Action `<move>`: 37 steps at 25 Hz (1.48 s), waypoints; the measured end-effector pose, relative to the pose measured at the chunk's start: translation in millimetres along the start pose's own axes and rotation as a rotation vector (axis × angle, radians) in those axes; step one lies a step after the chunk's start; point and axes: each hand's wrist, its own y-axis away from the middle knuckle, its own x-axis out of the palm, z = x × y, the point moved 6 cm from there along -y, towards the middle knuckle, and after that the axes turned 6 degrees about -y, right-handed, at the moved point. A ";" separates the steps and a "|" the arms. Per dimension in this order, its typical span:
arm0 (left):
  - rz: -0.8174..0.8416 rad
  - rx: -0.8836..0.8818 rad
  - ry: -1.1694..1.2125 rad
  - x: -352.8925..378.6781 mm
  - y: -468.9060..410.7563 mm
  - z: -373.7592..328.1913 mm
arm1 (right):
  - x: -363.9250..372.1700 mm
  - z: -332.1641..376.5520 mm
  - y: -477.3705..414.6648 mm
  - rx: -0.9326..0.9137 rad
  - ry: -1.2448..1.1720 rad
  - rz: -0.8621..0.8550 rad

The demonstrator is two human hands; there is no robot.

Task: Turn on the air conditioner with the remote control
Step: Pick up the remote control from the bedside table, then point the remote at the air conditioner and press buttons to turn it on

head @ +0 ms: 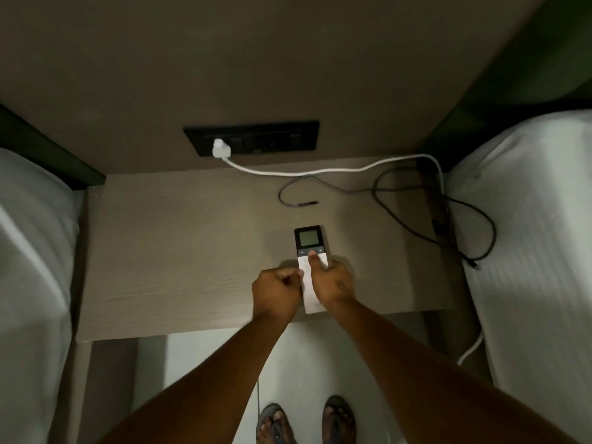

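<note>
A slim remote control (308, 241), white below with a dark top and a small grey screen, is held over the wooden bedside table (179, 251). My right hand (333, 283) grips it from the right, the thumb resting on the dark button row under the screen. My left hand (276, 291) is curled against the remote's left edge, fingers closed. Both hands hide the remote's lower half. The air conditioner is not in view.
A black socket panel (282, 136) on the wall holds a white plug (221, 148), its white cable (320, 170) running right. A dark cable (416, 213) loops across the table's right side. Beds with white sheets flank the table. My sandalled feet stand on the pale floor below.
</note>
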 end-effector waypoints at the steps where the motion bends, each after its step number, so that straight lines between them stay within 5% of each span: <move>1: -0.010 0.020 0.021 -7.6 3.9 -13.8 | -7.7 14.6 8.3 -0.005 -0.016 0.003; 10: -0.100 0.385 0.087 -153.5 70.7 -239.0 | -90.4 243.0 152.4 -0.235 -0.148 0.027; 16: -0.228 0.726 0.121 -322.4 189.4 -475.1 | -186.2 474.1 350.5 -0.591 -0.269 0.065; 21: -0.364 0.915 0.137 -433.5 312.3 -605.5 | -259.6 592.0 515.6 -0.851 -0.300 0.019; 29: -0.481 1.047 0.228 -506.8 433.8 -665.2 | -305.1 636.8 659.0 -1.012 -0.305 0.011; 37: -0.696 0.928 0.223 -587.9 474.6 -616.7 | -229.5 645.8 727.8 -1.070 -0.258 0.179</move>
